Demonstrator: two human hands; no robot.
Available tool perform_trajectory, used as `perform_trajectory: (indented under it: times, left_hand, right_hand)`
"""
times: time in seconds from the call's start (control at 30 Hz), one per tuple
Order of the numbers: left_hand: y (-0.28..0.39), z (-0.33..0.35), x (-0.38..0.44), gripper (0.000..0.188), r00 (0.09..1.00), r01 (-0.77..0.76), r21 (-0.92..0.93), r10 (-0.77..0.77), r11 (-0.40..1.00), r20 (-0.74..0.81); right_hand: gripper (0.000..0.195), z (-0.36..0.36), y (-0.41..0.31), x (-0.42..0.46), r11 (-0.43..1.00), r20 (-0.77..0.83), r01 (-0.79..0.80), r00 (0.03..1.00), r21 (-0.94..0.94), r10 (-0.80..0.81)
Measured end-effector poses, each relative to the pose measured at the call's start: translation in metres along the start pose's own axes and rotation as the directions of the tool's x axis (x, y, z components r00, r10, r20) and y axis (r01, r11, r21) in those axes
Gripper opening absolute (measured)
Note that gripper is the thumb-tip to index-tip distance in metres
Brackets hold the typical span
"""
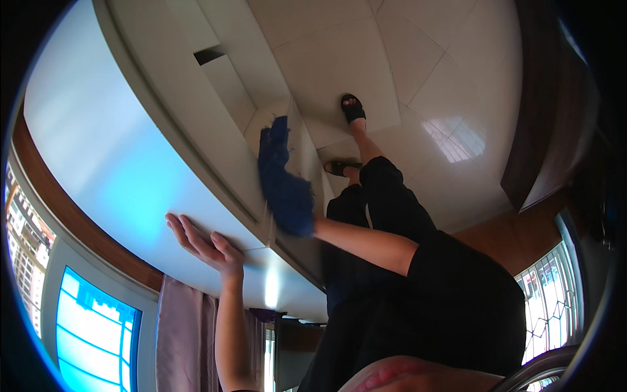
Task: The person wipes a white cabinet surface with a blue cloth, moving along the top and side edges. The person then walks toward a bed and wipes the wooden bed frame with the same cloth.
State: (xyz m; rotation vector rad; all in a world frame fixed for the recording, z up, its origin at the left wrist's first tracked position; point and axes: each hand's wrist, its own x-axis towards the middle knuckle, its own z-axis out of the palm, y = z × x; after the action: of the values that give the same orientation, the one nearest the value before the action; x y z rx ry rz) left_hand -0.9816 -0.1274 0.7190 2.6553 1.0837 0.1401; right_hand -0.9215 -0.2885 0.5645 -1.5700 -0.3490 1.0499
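Note:
My left hand (208, 247) rests on the glossy white top (147, 166) of a cabinet, near its front corner. It holds nothing, and its fingers are extended and somewhat apart. A dark blue cloth (284, 186) with frayed edges covers my right hand, leaving the wrist (321, 227) bare. Below the top's edge, the cloth lies against the white cabinet front (230, 171), by an open compartment (264, 115). The cloth hides the fingers of that hand, and its lower part is slightly blurred.
A dark slot (209, 55) shows in the cabinet front. Pale floor tiles (333, 63) extend beside it, where my sandalled feet (352, 110) stand. Dark wooden furniture (543, 108) is at the right. A window (95, 323) and a mauve curtain (183, 333) lie beyond the cabinet top.

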Motion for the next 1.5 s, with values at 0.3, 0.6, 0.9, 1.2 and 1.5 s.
perform_trajectory:
  times: [0.3,0.6,0.9,1.2,1.5]
  left_hand:
    - [0.001,0.003,-0.001,0.072,0.999,0.031,0.006,-0.031,0.999,-0.033]
    - [-0.007,0.001,-0.007,0.072,1.0,0.023,0.074,-0.023,0.997,-0.009]
    - [-0.013,-0.001,-0.009,0.073,1.0,-0.017,0.084,0.017,0.996,-0.001]
    - [-0.011,-0.002,-0.005,0.073,0.999,-0.037,0.077,0.036,0.996,0.01]
    - [-0.012,0.001,-0.006,0.071,0.999,-0.043,0.056,0.043,0.998,-0.011]
  right_hand:
    - [0.049,0.01,0.002,-0.034,0.976,-0.04,0.031,0.999,0.218,-0.023]
    - [0.048,-0.04,0.1,0.138,0.727,0.514,0.442,0.846,-0.526,-0.143]
    - [0.041,-0.036,0.123,0.192,0.451,0.674,0.54,0.705,-0.711,0.22]
    - [0.033,0.043,0.161,0.111,0.365,0.607,-0.774,0.633,0.517,0.481]
    - [0.033,0.03,0.216,0.188,-0.823,0.888,-0.554,0.431,0.123,-0.158]
